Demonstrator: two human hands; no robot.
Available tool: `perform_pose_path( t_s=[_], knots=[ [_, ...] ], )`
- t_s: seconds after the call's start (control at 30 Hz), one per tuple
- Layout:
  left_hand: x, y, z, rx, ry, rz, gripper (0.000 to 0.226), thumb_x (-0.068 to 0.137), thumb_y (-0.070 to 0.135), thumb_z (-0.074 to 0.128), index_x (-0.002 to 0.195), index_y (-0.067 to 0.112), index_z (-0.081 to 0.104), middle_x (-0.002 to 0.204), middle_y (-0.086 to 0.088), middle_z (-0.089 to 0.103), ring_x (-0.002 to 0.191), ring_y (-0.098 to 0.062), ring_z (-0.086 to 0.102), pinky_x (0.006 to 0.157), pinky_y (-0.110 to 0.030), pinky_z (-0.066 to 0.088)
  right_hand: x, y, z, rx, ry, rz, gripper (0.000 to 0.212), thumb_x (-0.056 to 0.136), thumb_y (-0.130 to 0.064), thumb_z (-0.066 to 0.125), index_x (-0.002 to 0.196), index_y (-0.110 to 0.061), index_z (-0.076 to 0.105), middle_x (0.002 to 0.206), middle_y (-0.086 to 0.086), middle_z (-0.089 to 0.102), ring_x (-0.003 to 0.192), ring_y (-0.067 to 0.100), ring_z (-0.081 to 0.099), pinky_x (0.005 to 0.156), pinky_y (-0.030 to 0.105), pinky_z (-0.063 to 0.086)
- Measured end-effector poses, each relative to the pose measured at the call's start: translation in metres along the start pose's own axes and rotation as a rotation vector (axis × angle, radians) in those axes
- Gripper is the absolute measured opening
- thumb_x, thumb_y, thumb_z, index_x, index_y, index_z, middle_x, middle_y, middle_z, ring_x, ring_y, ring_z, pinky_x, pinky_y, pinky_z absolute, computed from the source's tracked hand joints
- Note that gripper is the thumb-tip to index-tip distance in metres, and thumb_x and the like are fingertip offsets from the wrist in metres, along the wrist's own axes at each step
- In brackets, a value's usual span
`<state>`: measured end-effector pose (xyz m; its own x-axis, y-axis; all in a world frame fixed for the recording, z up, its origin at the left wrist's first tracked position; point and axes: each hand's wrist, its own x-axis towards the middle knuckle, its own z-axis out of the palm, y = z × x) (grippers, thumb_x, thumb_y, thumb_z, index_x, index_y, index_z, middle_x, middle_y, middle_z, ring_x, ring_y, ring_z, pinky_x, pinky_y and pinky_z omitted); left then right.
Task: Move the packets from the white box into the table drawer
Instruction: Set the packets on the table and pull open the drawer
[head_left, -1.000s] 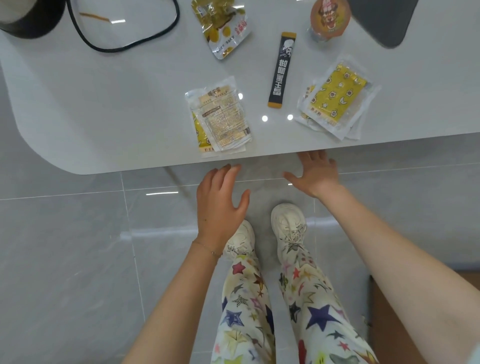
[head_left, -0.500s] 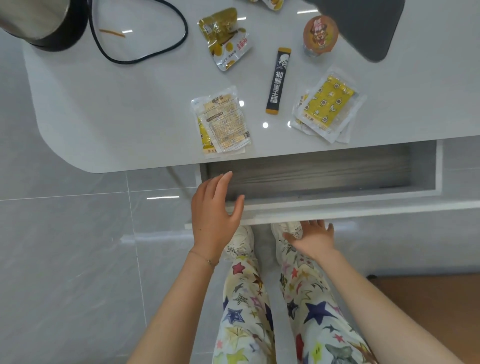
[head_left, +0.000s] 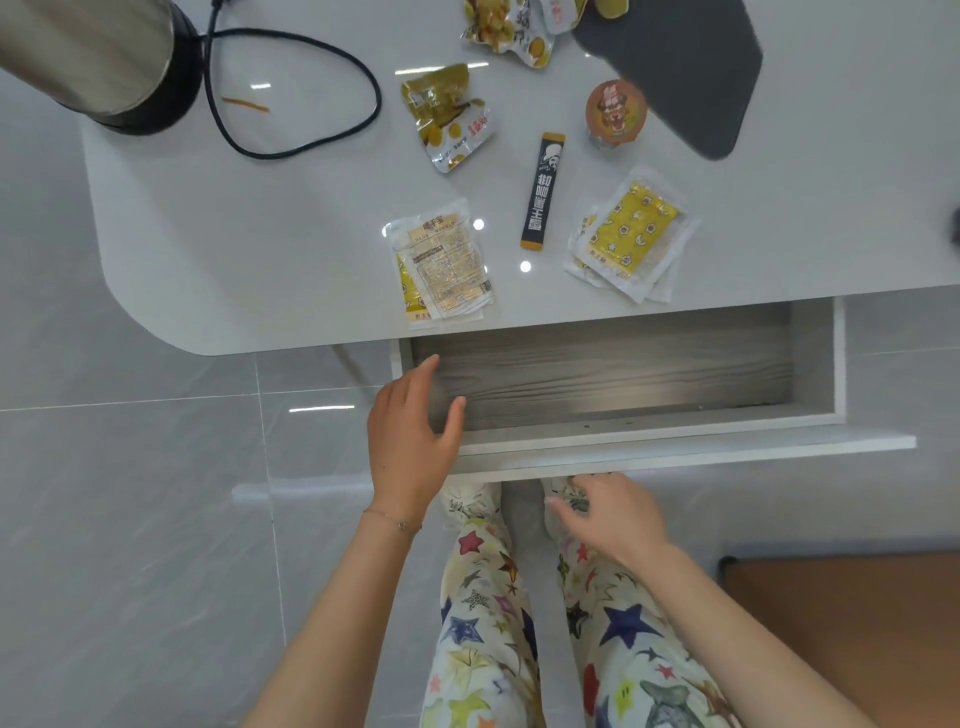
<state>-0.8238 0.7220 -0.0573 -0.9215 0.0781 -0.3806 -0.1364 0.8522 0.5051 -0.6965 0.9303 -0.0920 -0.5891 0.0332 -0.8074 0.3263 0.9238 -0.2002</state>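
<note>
pulled out below the desk edge: one grey wood-grain table drawer (head_left: 613, 379). over its left end, left hand (head_left: 410, 441), fingers (head_left: 428, 366) straight and close together, thumb spread, holding nothing; contact with the drawer impossible to tell. below the white drawer front, right hand (head_left: 608, 514), fingers loosely curled, holding nothing. counted on the glossy white desk (head_left: 260, 234) with its rounded corner: one black stick sachet (head_left: 543, 192) with white lettering; one pile of two clear packets (head_left: 441, 265), printed label uppermost over a yellow one, close to the edge just above the drawer's left end; one pile of clear star-print yellow packets (head_left: 631, 234), at least two, exact number hard to tell; one yellow-green snack pouch (head_left: 452, 117); more crumpled pouches (head_left: 504, 26) cut off at the top edge; one round cup with an orange foil lid (head_left: 616, 111). also one steel kettle (head_left: 88, 52) on a black base, one looped black cord (head_left: 378, 104), one dark grey mat (head_left: 675, 67). underneath, pale grey glossy floor tiles (head_left: 130, 519), star-printed trousers (head_left: 483, 623), a brown wooden surface (head_left: 841, 639) at lower right.
</note>
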Motion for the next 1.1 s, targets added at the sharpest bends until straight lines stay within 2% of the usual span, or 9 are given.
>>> perform_pose_path(
  t_s=[0.07, 0.23, 0.4, 0.53, 0.63, 0.73, 0.87, 1.0, 1.1],
  knots=[
    [0.004, 0.007, -0.009, -0.026, 0.023, -0.010, 0.052, 0.093, 0.038, 0.058, 0.140, 0.021, 0.045, 0.136, 0.002, 0.055, 0.126, -0.019, 0.047, 0.106, -0.039, 0.041, -0.004, -0.007, -0.027, 0.111, 0.105, -0.018, 0.060, 0.086, -0.072, 0.032, 0.116, -0.028, 0.060, 0.108, -0.010, 0.067, 0.095, 0.008, 0.061, 0.081, 0.030, 0.052],
    [0.020, 0.028, -0.031, -0.030, 0.036, 0.006, 0.053, 0.094, 0.041, 0.057, 0.142, 0.023, 0.041, 0.137, 0.003, 0.053, 0.125, -0.017, 0.047, 0.103, -0.035, 0.041, 0.004, -0.020, -0.105, 0.435, 0.382, -0.039, 0.046, 0.090, -0.060, 0.046, 0.121, -0.027, 0.057, 0.109, -0.014, 0.062, 0.100, 0.006, 0.057, 0.081, 0.030, 0.051],
    [0.046, 0.047, -0.040, -0.455, -0.002, -0.151, 0.048, 0.093, 0.039, 0.059, 0.136, 0.037, 0.039, 0.127, 0.011, 0.054, 0.117, -0.011, 0.053, 0.094, -0.029, 0.047, 0.039, -0.023, -0.173, 1.011, 0.530, 0.082, 0.042, 0.090, -0.043, 0.059, 0.126, -0.021, 0.052, 0.111, -0.012, 0.057, 0.104, 0.006, 0.055, 0.090, 0.027, 0.046],
    [0.076, 0.049, -0.031, -0.544, 0.102, -0.175, 0.049, 0.091, 0.031, 0.064, 0.135, 0.032, 0.041, 0.125, 0.006, 0.055, 0.111, -0.014, 0.056, 0.090, -0.030, 0.052, 0.082, -0.006, -0.198, 0.916, 0.724, 0.129, 0.065, 0.084, -0.035, 0.069, 0.139, -0.015, 0.041, 0.139, 0.000, 0.047, 0.130, 0.016, 0.039, 0.106, 0.025, 0.030],
    [0.098, 0.043, -0.020, -0.516, 0.216, -0.198, 0.050, 0.087, 0.029, 0.071, 0.131, 0.029, 0.046, 0.121, 0.011, 0.054, 0.110, -0.010, 0.056, 0.093, -0.034, 0.053, 0.107, 0.005, -0.200, 0.774, 0.710, 0.207, 0.087, 0.081, -0.041, 0.072, 0.149, -0.015, 0.025, 0.154, 0.009, 0.028, 0.143, 0.025, 0.021, 0.117, 0.039, 0.021],
    [0.111, 0.040, -0.009, -0.443, 0.287, -0.204, 0.053, 0.079, 0.035, 0.076, 0.124, 0.033, 0.048, 0.114, 0.022, 0.054, 0.111, -0.004, 0.054, 0.096, -0.037, 0.052, 0.118, 0.001, -0.195, 0.647, 0.657, 0.269, 0.092, 0.082, -0.043, 0.070, 0.152, -0.022, 0.013, 0.160, 0.012, 0.009, 0.147, 0.030, 0.004, 0.116, 0.042, 0.015],
    [0.111, 0.045, 0.005, -0.170, 0.268, -0.208, 0.076, 0.077, 0.036, 0.077, 0.142, 0.022, 0.040, 0.137, 0.001, 0.051, 0.127, -0.023, 0.040, 0.103, -0.030, 0.032, 0.116, -0.008, -0.190, 0.583, 0.751, 0.240, 0.089, 0.081, -0.036, 0.072, 0.151, -0.020, 0.019, 0.154, 0.010, 0.026, 0.143, 0.032, 0.018, 0.116, 0.047, 0.022],
    [0.104, 0.064, 0.011, -0.178, 0.276, -0.242, 0.077, 0.082, 0.024, 0.074, 0.146, 0.023, 0.031, 0.135, -0.011, 0.042, 0.122, -0.027, 0.038, 0.098, -0.028, 0.029, 0.112, -0.016, -0.196, 0.608, 0.694, 0.238, 0.092, 0.076, -0.027, 0.077, 0.149, -0.028, 0.021, 0.142, 0.008, 0.038, 0.129, 0.029, 0.036, 0.100, 0.044, 0.036],
    [0.099, 0.075, 0.012, -0.342, 0.284, -0.259, 0.071, 0.083, 0.011, 0.070, 0.142, 0.023, 0.031, 0.133, -0.008, 0.033, 0.117, -0.014, 0.045, 0.088, -0.014, 0.034, 0.106, -0.023, -0.196, 0.845, 0.611, 0.162, 0.097, 0.074, -0.010, 0.079, 0.148, -0.027, 0.018, 0.138, 0.007, 0.035, 0.121, 0.018, 0.043, 0.093, 0.019, 0.036]
  ],
)
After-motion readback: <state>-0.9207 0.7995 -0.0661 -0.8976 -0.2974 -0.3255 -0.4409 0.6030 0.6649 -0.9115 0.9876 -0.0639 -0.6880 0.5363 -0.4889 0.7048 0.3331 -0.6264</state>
